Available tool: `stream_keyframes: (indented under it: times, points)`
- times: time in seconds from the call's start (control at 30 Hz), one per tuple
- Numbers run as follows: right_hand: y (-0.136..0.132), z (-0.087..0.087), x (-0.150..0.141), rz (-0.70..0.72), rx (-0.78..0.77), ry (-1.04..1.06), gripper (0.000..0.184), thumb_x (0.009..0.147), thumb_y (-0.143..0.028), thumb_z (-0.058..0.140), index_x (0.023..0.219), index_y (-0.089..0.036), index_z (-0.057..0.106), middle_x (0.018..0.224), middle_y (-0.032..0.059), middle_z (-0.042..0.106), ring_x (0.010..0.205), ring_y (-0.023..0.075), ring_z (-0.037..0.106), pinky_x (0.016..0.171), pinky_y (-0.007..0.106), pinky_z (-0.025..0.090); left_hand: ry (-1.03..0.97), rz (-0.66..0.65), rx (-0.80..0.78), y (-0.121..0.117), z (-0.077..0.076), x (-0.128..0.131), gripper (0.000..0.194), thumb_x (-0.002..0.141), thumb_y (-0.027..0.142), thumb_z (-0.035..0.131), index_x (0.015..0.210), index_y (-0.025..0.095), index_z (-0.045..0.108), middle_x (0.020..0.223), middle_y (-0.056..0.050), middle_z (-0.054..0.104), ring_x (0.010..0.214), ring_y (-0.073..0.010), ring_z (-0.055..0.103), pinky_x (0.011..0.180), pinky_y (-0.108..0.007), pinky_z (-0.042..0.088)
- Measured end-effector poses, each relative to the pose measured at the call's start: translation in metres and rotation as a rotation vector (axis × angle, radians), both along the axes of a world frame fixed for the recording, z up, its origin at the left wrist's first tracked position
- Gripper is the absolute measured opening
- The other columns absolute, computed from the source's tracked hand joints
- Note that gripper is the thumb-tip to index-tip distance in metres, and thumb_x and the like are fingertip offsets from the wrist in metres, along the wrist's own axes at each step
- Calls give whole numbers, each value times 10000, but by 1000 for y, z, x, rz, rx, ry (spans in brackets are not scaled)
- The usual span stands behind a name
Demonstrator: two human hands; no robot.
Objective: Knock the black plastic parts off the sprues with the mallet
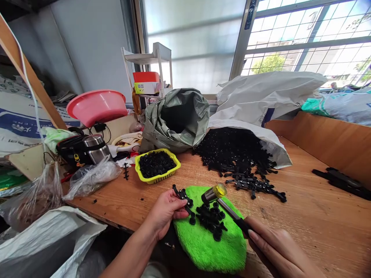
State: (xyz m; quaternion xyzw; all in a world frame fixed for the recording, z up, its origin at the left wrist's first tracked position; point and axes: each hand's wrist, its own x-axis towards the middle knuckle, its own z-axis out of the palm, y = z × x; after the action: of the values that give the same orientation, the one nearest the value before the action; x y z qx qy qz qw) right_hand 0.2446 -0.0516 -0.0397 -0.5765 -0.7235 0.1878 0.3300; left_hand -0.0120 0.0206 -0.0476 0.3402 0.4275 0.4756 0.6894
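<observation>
My left hand (168, 212) pinches a small black plastic part (189, 208) with knobbed ends, at the left side of a bright green cloth (214, 255). My right hand (272, 247) is wrapped round the dark handle of a mallet (228, 208). Its head has a yellow, see-through face and a metal body, and hangs tilted over the cloth. Below the mallet head lies a small heap of black parts (210, 220) on the cloth. The lower end of the handle is hidden in my right hand.
A yellow basket (139, 172) full of black pieces stands behind my left hand. More black parts (232, 148) spill from a white sack (282, 154). A green woven sack (150, 131) stands open at the back. Left are a steel flask (97, 148) and plastic bags (89, 179).
</observation>
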Motion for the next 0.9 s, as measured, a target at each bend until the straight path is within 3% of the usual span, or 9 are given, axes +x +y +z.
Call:
stream_keyframes:
  times: [0.3, 0.47, 0.6, 0.67, 0.77, 0.9]
  points:
    - [-1, -4, 3, 71, -2, -28, 449, 869, -518, 383, 1166, -260, 599, 1117, 56, 607, 984, 271, 565, 825, 339, 490, 45, 17, 42, -3, 0, 1, 341, 553, 209, 754, 766, 119, 502, 565, 49, 522, 450, -35, 478, 436, -130, 459]
    - [4, -6, -1, 123, 261, -208, 386, 911, -409, 332, 1133, -228, 591, 1037, 87, 636, 901, 243, 602, 745, 292, 498, 83, 7, 64, -1, 2, 3, 381, 537, 235, 745, 800, 124, 493, 583, 47, 538, 433, -30, 471, 423, -126, 439]
    - [10, 0, -19, 211, 334, -432, 392, 937, -305, 229, 957, -214, 610, 619, 35, 616, 517, 195, 589, 485, 260, 459, 126, 10, 84, -1, 1, 4, 391, 544, 255, 730, 821, 124, 488, 602, 31, 556, 450, -38, 483, 422, -123, 428]
    - [10, 8, -25, 235, 379, -456, 401, 950, -289, 194, 883, -213, 583, 606, 28, 610, 501, 191, 589, 444, 252, 436, 146, 16, 84, -2, 1, 4, 388, 541, 262, 728, 809, 127, 482, 588, 31, 552, 445, -43, 487, 419, -126, 424]
    - [6, 18, -30, 253, 511, -463, 330, 967, -260, 186, 964, -186, 508, 698, 46, 646, 568, 176, 622, 451, 222, 438, 148, 18, 94, -2, 0, 3, 393, 522, 260, 736, 786, 134, 474, 556, 53, 522, 425, -42, 476, 417, -138, 430]
    - [4, 15, -29, 297, 617, -592, 276, 947, -181, 179, 1001, -184, 450, 572, -23, 590, 426, 150, 569, 393, 220, 415, 147, 26, 118, -3, -2, 3, 427, 526, 299, 748, 814, 141, 476, 566, 51, 529, 453, -58, 506, 440, -156, 453]
